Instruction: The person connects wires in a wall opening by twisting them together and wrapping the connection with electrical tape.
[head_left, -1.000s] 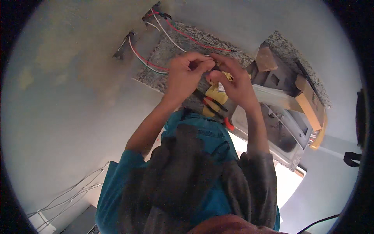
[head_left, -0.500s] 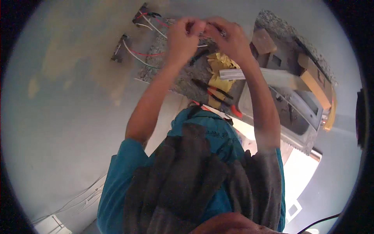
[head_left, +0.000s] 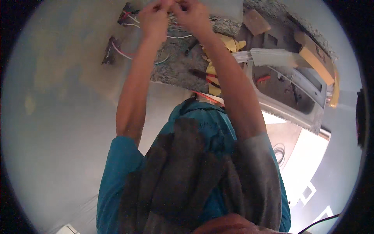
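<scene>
My left hand [head_left: 154, 24] and my right hand [head_left: 194, 17] meet at the upper edge of the view, with fingers closed and tips almost touching. White and red electrical wires [head_left: 132, 18] run from the upper wall box [head_left: 124, 14] to my left hand, which pinches them; their ends are hidden. Whatever my right fingers pinch cannot be made out. Below, a lower wall box [head_left: 109, 50] lets out a white wire [head_left: 121, 53] and a red one that pass behind my left forearm. Another white wire [head_left: 180, 37] shows between my wrists.
On the speckled stone counter [head_left: 167, 72], red-handled pliers [head_left: 202, 75] lie by crumpled yellow material [head_left: 215, 89]. To the right are a sink [head_left: 269, 102] with a small red tool [head_left: 263, 78] in it, a clear plastic strip [head_left: 272, 57], a brown block [head_left: 256, 22] and an open cardboard box [head_left: 317, 64].
Both hands have moved up and left in the view, still together. The counter and sink have shifted; the red tool in the sink now shows beside my right forearm.
</scene>
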The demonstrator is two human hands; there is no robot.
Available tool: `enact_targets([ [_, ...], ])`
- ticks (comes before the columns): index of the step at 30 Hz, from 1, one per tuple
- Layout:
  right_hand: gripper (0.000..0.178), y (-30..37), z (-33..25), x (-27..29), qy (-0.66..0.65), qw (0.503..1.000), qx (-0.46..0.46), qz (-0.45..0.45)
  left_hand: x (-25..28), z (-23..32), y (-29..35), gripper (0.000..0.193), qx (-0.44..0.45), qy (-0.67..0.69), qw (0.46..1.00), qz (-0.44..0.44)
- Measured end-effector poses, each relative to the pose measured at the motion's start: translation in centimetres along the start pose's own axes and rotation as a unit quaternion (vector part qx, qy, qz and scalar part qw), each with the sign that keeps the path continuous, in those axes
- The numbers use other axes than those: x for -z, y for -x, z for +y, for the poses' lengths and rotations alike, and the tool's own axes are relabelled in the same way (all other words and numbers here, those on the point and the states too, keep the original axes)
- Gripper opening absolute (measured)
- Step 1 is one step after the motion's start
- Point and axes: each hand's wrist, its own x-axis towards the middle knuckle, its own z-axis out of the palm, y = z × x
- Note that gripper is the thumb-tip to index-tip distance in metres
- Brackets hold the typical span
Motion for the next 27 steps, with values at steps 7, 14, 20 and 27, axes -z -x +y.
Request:
enact_targets([
  [7,0.037,-1.7,3.8,1.2,0.011,0.99,-0.142,0.015,0.2,6.2,4.4,0.018,-0.122,0.081,0.969,-0.197],
  [14,0.029,3.2,-3.1,6.3,-0.002,0.996,-0.075,0.04,2.1,5.7,5.2,0.017,-0.02,0.035,0.994,-0.106],
  [20,0.014,12.3,0.6,9.1,0.114,0.985,0.009,0.126,4.5,5.9,6.3,0.015,0.063,0.203,0.966,-0.149],
  [27,0.015,17.9,5.2,8.0,0.003,0.976,-0.202,0.084,5.3,5.7,5.4,0.019,0.07,0.18,0.976,-0.097],
])
